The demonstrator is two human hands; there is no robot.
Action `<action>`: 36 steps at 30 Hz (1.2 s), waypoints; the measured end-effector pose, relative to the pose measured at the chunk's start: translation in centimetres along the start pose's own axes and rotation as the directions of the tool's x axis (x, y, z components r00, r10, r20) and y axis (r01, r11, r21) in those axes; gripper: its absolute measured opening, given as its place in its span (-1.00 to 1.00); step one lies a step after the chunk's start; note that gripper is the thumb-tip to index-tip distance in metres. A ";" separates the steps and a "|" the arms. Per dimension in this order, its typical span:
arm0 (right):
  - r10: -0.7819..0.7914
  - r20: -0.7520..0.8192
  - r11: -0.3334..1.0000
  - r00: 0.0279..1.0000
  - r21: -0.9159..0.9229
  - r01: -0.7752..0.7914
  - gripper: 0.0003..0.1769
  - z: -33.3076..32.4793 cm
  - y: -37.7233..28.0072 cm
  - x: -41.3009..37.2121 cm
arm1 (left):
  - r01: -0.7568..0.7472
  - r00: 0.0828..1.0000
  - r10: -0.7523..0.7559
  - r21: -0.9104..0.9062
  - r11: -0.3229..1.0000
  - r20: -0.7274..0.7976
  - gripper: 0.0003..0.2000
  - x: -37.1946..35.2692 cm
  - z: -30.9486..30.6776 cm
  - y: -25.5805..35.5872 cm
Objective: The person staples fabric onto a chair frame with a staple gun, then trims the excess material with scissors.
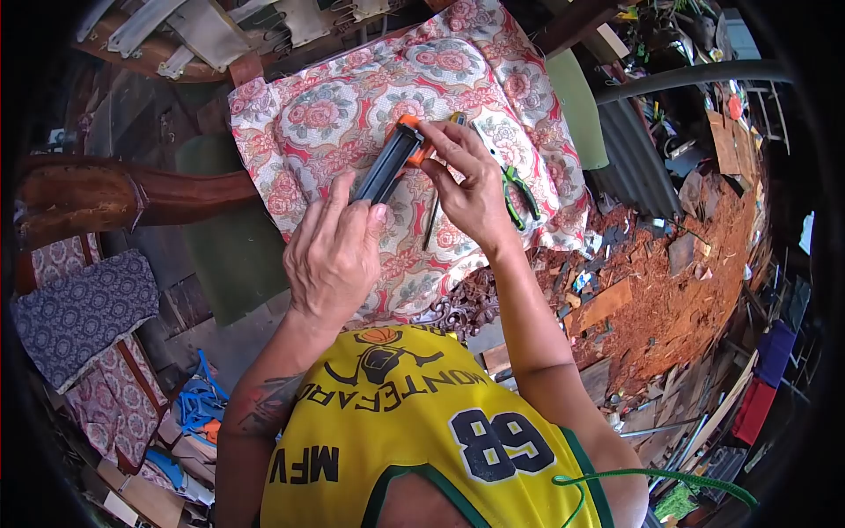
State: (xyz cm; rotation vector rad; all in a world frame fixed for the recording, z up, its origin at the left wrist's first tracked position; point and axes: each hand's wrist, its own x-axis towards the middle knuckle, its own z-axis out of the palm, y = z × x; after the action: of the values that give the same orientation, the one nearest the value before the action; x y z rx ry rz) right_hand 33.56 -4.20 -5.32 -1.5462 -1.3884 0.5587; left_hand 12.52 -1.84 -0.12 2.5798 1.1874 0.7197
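Observation:
A black and orange tool, long and narrow, [387,167] is held tilted above a floral cushion [326,119]. My left hand [334,246] has its fingers round the tool's lower black end. At the upper orange end, my right hand [462,180] pinches the tool between thumb and fingers. Green-handled pliers [525,198] lie on the cushion just right of my right hand. Below the tool, a thin dark shaft [430,222] rests on the fabric. Part of a yellow item [458,118] shows behind my right fingers.
A wooden armrest [194,201] comes in from the left. A patterned dark cushion [88,308] lies at far left, near blue straps [201,400]. Corrugated sheet [635,145] and scrap-strewn reddish ground [678,304] are at right. A green cord [678,478] crosses the lower right.

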 end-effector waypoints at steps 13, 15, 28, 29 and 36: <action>-0.005 -0.008 1.000 1.000 -0.018 0.004 -0.45 0.2 0.4 -0.5 | 0.115 0.987 -0.115 0.006 0.993 0.113 -0.61 3.8 -1.2 1.8; 0.002 0.010 1.000 1.000 0.002 -0.002 -0.46 -0.2 -0.1 -0.5 | 0.207 0.957 -0.200 -0.010 0.978 0.212 -0.62 4.1 -2.0 2.0; 0.246 -0.154 0.962 0.957 -0.081 -0.260 -0.07 3.9 -4.4 -1.3 | 0.397 0.904 -0.305 -0.325 0.858 0.300 -0.70 0.0 -2.2 1.6; 0.246 -0.153 0.962 0.957 -0.081 -0.260 -0.07 4.0 -4.6 -1.0 | 0.398 0.906 -0.298 -0.365 0.842 0.301 -0.72 -0.1 -2.1 1.5; 0.260 -0.134 0.962 0.956 -0.054 -0.269 -0.08 3.6 -5.1 -0.6 | 0.235 0.966 -0.188 -0.292 0.927 0.179 -0.78 -0.7 -1.6 0.2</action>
State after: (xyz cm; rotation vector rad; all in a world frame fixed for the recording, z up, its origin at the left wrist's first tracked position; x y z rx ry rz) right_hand 27.86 -4.03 -2.71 -1.8090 -1.1240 0.5666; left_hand 11.45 -2.47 1.08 2.1662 1.1774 0.6015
